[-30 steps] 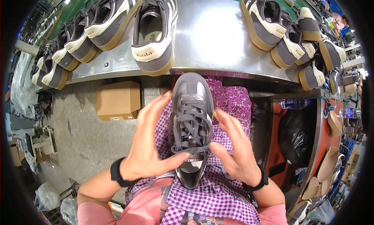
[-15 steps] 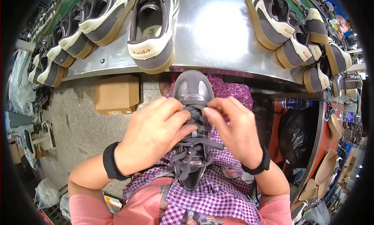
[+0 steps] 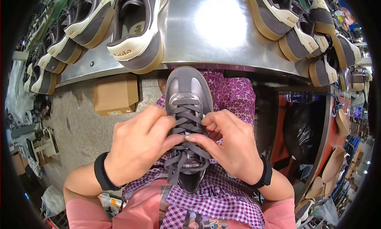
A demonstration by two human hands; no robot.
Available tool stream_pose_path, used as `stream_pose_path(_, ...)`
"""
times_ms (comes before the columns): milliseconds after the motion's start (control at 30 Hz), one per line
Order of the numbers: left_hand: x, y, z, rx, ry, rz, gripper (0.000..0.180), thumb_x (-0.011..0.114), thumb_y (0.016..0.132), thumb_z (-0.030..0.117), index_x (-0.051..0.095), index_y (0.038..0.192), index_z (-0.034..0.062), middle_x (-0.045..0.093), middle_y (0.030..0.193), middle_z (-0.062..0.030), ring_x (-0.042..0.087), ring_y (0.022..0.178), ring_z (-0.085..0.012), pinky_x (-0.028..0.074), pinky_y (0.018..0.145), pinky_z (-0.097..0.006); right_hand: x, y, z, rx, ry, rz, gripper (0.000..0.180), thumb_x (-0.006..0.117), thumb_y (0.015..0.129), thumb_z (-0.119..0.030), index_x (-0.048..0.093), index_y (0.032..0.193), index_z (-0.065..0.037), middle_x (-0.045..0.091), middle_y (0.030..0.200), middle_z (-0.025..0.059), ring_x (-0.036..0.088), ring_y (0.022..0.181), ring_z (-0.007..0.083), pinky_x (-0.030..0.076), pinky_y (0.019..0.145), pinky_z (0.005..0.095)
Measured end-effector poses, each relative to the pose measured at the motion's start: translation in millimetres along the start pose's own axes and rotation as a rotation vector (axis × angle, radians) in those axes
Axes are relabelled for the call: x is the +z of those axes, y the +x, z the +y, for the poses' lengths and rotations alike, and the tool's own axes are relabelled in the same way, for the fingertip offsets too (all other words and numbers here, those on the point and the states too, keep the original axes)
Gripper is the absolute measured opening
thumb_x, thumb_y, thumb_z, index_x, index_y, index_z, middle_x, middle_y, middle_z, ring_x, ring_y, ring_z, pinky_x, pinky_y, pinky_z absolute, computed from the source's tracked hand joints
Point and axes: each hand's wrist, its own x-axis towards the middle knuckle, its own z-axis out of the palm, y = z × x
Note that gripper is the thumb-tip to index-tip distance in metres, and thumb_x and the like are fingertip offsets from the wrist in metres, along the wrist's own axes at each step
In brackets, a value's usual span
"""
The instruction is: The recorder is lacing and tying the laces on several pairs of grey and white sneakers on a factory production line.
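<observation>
A dark grey sneaker (image 3: 189, 80) with silver panels lies on my lap, its toe pointing away from me and its opening toward me. Flat dark grey shoelaces (image 3: 186, 114) criss-cross over its tongue, with loose loops and ends lying over the opening. From the left side, my left hand (image 3: 141, 139) bends its fingers against the lacing, the thumb pressed near the middle of the tongue. Opposite it, my right hand (image 3: 234, 143) closes on the lacing at the right edge. Both thumb tips nearly meet over the tongue; the fingers partly hide the laces.
A metal table (image 3: 190, 50) stands in front of me. One sneaker (image 3: 137, 50) sits at its near edge, with more rows left and right. A cardboard box (image 3: 115, 95) is on the floor at left. A wooden shelf (image 3: 323, 126) at right holds a black plastic bag (image 3: 299, 128).
Both hands have moved down the lacing toward the opening, and the thumbs have come together over the tongue. The sneaker and the table have shifted slightly left in view.
</observation>
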Motion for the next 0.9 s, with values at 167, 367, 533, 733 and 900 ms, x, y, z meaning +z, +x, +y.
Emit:
stream_pose_path(167,11,-22,8,-0.280,-0.319,0.025,0.036,0.085,0.065,0.016,0.057,0.085,0.0044,0.057,0.081,-0.0062,0.062,0.064,-0.0179,0.053,0.056,-0.030,-4,10,4,0.013,-0.002,-0.120,0.014,0.073,0.080,-0.006,0.060,0.078,0.001,0.058,0.068,0.0051,0.057,0.056,0.0105,0.047,0.052,0.0248)
stream_pose_path(367,14,-20,14,-0.306,-0.367,0.074,0.033,0.083,0.067,0.013,0.057,0.085,0.0030,0.057,0.080,-0.0077,0.063,0.065,-0.0205,0.053,0.059,-0.031,-3,3,26,0.444,0.640,-0.184,0.018,0.073,0.082,-0.011,0.058,0.082,-0.001,0.055,0.067,-0.0033,0.047,0.059,0.0014,0.039,0.050,0.0201)
stream_pose_path(533,12,-20,8,-0.288,-0.395,-0.023,0.025,0.078,0.073,0.014,0.057,0.081,0.0026,0.058,0.075,-0.0093,0.062,0.063,-0.0259,0.050,0.056,-0.035,-5,-15,-5,0.130,0.049,-0.024,0.027,0.079,0.078,-0.017,0.059,0.088,-0.001,0.059,0.071,0.0086,0.061,0.055,0.0163,0.049,0.049,0.0309)
stream_pose_path(733,-1,2,-11,-0.098,-0.443,-0.252,0.018,0.076,0.075,0.007,0.060,0.074,0.0007,0.057,0.065,-0.0100,0.058,0.056,-0.0199,0.045,0.051,-0.029,-1,-7,-7,-0.030,-0.091,-0.072,0.017,0.078,0.075,-0.007,0.062,0.080,-0.001,0.058,0.066,0.0066,0.057,0.054,0.0120,0.045,0.048,0.0242)
stream_pose_path(900,-13,-9,-26,-0.457,-0.827,-0.421,0.021,0.080,0.072,0.010,0.060,0.074,0.0043,0.060,0.068,-0.0038,0.056,0.058,-0.0142,0.045,0.053,-0.025,-19,-3,16,0.560,0.699,-0.341,0.016,0.074,0.079,-0.007,0.059,0.080,-0.001,0.054,0.062,0.0025,0.050,0.050,0.0123,0.041,0.049,0.0262)
